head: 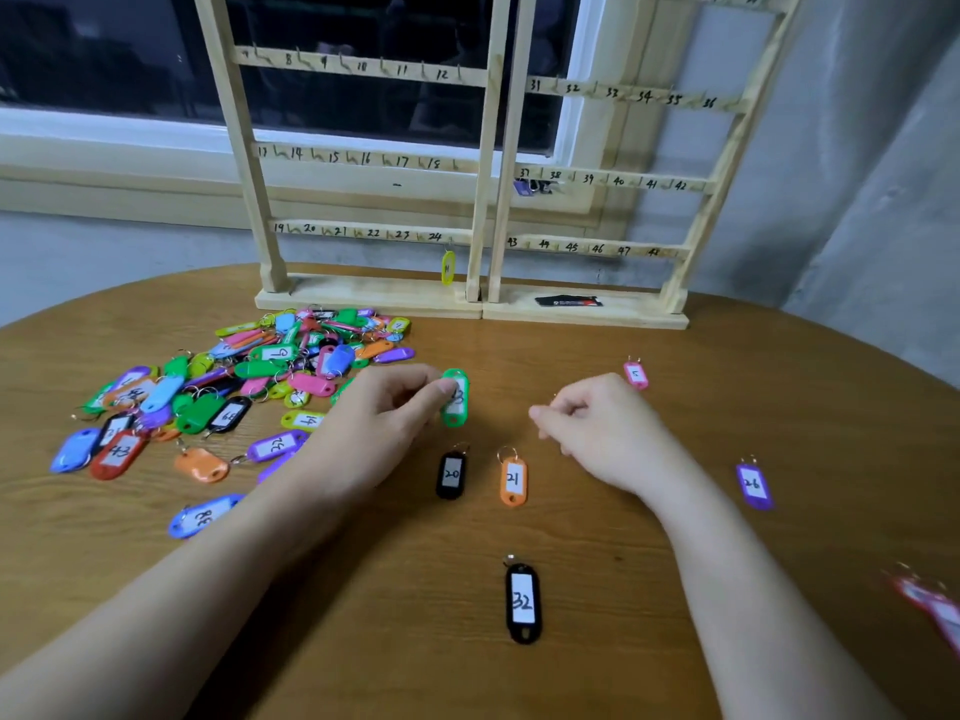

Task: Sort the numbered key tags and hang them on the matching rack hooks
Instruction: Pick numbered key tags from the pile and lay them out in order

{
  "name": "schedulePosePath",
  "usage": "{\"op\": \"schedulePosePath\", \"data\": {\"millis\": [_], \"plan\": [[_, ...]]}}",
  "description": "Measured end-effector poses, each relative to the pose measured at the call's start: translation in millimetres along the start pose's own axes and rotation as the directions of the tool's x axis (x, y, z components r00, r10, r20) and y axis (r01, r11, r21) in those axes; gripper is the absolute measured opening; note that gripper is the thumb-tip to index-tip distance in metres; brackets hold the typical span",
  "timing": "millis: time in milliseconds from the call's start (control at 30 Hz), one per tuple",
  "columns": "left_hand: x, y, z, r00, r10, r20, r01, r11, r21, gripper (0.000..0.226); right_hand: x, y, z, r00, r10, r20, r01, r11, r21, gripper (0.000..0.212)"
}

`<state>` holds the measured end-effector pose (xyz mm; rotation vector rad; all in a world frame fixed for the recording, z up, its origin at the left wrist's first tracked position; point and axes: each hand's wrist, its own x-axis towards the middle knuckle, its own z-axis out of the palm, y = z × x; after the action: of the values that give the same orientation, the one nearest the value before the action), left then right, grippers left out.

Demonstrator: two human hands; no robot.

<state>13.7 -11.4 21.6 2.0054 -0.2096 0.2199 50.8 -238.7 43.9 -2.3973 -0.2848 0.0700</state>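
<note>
Two fingertips of the left hand [384, 407] pinch a green tag [456, 398] at its upper end, thumb against forefinger, and the tag lies flat on the table [675, 511] with its lower end free. Its number looks like 23, but the fingers cover part of it, so I am not sure. The right hand [587, 428] has its fingers curled in loosely and I see nothing between them; it rests on the wood beside the green tag, apart from it.

Just below the hands lie a black tag 20 [451, 475] and an orange tag 21 [513, 481], side by side with rings upward. I judge the green one is being set into this row by number, so that later hanging goes quickly. Nearer to the person lies a black tag 32 [522, 602], and to the right a purple tag 26 [753, 485] and a pink tag 5 [636, 374], each well apart.

The unsorted pile [234, 387] fills the left side up to the rack base. The rack [488, 163] stands at the far edge; a yellow tag [448, 267] hangs under hook 24. Between the row and the rack the wood is bare, which gives room for reaching. A red tag [930, 608] lies near the right edge and could be pushed off.
</note>
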Motion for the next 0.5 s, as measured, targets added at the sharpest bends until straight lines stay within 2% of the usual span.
{"op": "schedulePosePath", "data": {"millis": [67, 167, 300, 500], "plan": [[-5.6, 12.1, 5.7, 0.996, 0.069, 0.054, -0.072, 0.996, 0.055, 0.025, -6.3, 6.4, -7.4, 0.997, 0.018, -0.075, -0.012, 0.997, 0.082, 0.034], [-16.1, 28.9, 20.8, 0.982, 0.12, 0.149, -0.128, 0.991, 0.043, 0.007, -25.5, 17.6, -24.0, 0.99, 0.031, -0.141, -0.013, 0.992, 0.127, 0.032], [-39.1, 43.5, 48.3, 0.963, 0.149, 0.225, -0.173, 0.98, 0.094, 0.007, -54.0, 34.2, -42.5, 0.978, 0.019, -0.21, 0.009, 0.991, 0.13, 0.031], [-58.4, 50.6, 80.1, 0.939, 0.088, 0.332, -0.153, 0.972, 0.176, 0.009, -85.6, 53.6, -52.9, 0.976, 0.04, -0.214, -0.009, 0.989, 0.144, 0.031]]}}
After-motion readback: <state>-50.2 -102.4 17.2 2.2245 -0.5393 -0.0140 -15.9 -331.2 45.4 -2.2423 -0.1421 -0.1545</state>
